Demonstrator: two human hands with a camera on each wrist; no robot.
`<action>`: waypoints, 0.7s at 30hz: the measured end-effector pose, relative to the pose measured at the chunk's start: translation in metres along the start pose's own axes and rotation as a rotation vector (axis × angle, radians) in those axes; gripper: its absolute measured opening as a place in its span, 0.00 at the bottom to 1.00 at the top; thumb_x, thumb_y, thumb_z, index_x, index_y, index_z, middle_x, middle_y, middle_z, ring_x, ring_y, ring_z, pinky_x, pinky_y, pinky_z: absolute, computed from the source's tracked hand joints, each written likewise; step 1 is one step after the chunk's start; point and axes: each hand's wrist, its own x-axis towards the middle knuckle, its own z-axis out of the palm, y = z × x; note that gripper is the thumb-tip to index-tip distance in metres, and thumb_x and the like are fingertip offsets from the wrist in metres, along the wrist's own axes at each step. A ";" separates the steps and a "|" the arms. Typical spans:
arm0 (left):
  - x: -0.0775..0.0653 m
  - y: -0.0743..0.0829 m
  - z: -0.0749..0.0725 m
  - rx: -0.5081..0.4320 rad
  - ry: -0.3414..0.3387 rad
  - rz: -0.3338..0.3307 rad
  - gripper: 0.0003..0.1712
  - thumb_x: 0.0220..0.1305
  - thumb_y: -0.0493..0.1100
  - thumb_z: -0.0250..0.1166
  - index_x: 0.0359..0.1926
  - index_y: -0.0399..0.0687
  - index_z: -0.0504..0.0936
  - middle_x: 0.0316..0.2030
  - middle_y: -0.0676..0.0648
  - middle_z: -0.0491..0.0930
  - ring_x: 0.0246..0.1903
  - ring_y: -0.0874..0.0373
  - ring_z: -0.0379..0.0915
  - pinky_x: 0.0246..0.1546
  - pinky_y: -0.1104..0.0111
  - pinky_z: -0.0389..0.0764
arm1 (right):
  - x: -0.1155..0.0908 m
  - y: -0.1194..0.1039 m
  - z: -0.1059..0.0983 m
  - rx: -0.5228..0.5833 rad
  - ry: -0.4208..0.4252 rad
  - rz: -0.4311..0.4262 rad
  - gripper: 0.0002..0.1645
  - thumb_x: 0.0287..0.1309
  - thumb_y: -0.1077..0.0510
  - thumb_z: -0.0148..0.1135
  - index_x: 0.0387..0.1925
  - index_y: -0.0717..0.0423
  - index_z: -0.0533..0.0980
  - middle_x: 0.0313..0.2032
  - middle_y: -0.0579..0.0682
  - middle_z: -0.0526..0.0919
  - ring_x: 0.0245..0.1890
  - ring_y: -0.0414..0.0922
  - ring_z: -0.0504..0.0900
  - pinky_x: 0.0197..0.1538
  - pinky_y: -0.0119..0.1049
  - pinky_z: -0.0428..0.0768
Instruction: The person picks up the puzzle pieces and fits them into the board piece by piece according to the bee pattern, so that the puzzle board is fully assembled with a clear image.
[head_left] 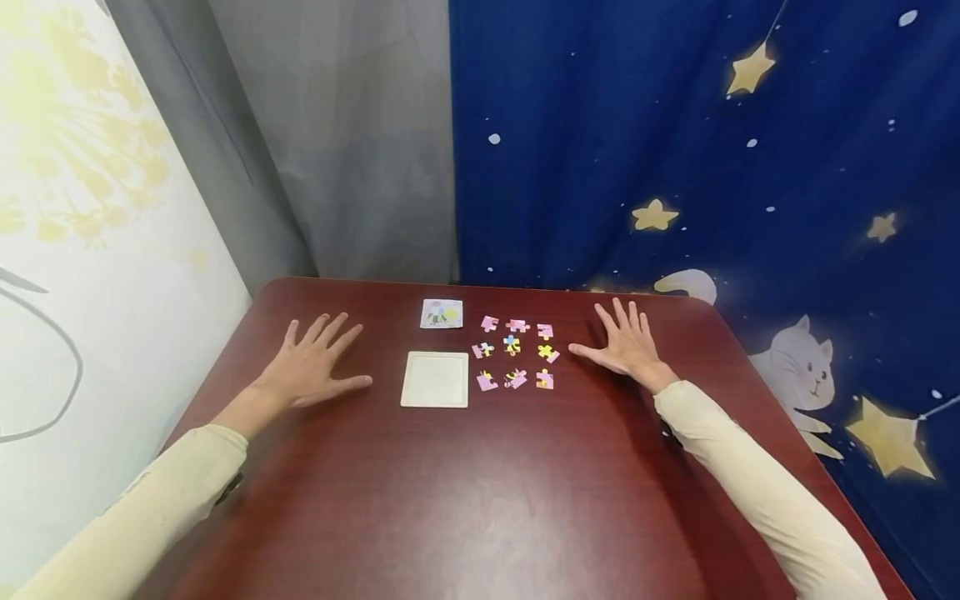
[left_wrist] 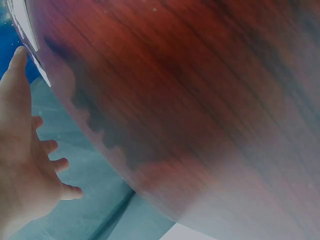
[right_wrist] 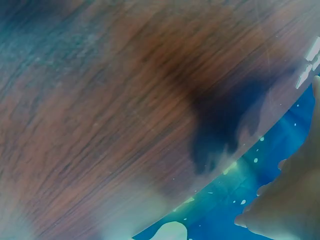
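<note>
Several pink and yellow jigsaw pieces (head_left: 512,344) lie apart in rough rows right of the table's middle. Left of them is a square cream puzzle tray (head_left: 435,380) with a raised rim, its inside bare. Behind the tray lies a small picture card (head_left: 442,314) with a bee-like drawing. My left hand (head_left: 303,367) is spread palm down, left of the tray, holding nothing. On the other side my right hand (head_left: 626,343) spreads its fingers too, its thumb pointing at the nearest pieces. In the left wrist view my left hand (left_wrist: 25,165) shows at the left edge.
The dark red wooden table (head_left: 450,492) has rounded far corners. Close behind it hang a grey curtain (head_left: 360,150) and a blue curtain (head_left: 570,167) with stars and a cat. A white patterned surface (head_left: 97,275) stands along the left side.
</note>
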 end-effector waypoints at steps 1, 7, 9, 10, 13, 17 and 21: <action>0.000 0.001 0.000 0.000 -0.003 0.001 0.59 0.63 0.81 0.55 0.82 0.52 0.57 0.80 0.37 0.52 0.78 0.33 0.46 0.70 0.27 0.41 | 0.001 -0.001 -0.001 0.007 0.005 -0.003 0.68 0.55 0.17 0.57 0.82 0.53 0.52 0.81 0.67 0.44 0.80 0.69 0.35 0.78 0.64 0.34; 0.002 0.010 0.003 0.011 -0.021 0.019 0.60 0.62 0.84 0.52 0.82 0.54 0.56 0.81 0.38 0.52 0.78 0.34 0.46 0.70 0.28 0.43 | 0.004 -0.009 -0.001 0.021 0.001 -0.004 0.68 0.54 0.17 0.59 0.83 0.53 0.51 0.81 0.65 0.42 0.80 0.68 0.34 0.78 0.62 0.32; 0.004 0.014 0.004 0.013 -0.027 0.028 0.60 0.61 0.85 0.51 0.82 0.54 0.56 0.81 0.39 0.52 0.78 0.34 0.46 0.71 0.29 0.43 | 0.006 -0.013 0.000 0.022 -0.005 -0.004 0.68 0.55 0.17 0.59 0.83 0.52 0.51 0.82 0.64 0.41 0.80 0.68 0.34 0.78 0.62 0.32; 0.004 0.017 0.004 0.012 -0.029 0.033 0.61 0.61 0.85 0.51 0.83 0.55 0.56 0.81 0.39 0.52 0.78 0.35 0.46 0.71 0.29 0.42 | 0.007 -0.015 0.001 0.021 -0.005 -0.006 0.68 0.55 0.18 0.59 0.83 0.52 0.51 0.82 0.64 0.41 0.80 0.68 0.34 0.78 0.62 0.32; 0.007 0.024 0.004 0.013 -0.032 0.049 0.60 0.61 0.85 0.51 0.82 0.55 0.56 0.81 0.40 0.53 0.78 0.35 0.47 0.72 0.31 0.41 | 0.011 -0.021 0.003 0.025 0.000 -0.015 0.67 0.55 0.18 0.59 0.83 0.52 0.52 0.82 0.64 0.41 0.80 0.68 0.36 0.78 0.61 0.33; 0.008 0.030 0.005 0.009 -0.027 0.070 0.59 0.62 0.84 0.52 0.82 0.55 0.58 0.80 0.40 0.55 0.78 0.35 0.49 0.73 0.32 0.42 | 0.017 -0.031 0.006 0.027 0.011 -0.032 0.66 0.56 0.20 0.61 0.82 0.52 0.53 0.82 0.64 0.43 0.80 0.68 0.37 0.78 0.62 0.37; 0.008 0.036 0.006 0.000 -0.027 0.087 0.58 0.62 0.84 0.53 0.81 0.53 0.60 0.79 0.39 0.57 0.77 0.35 0.50 0.72 0.32 0.44 | 0.021 -0.040 0.008 0.026 0.003 -0.042 0.65 0.56 0.20 0.61 0.82 0.52 0.53 0.81 0.64 0.44 0.80 0.68 0.37 0.78 0.62 0.39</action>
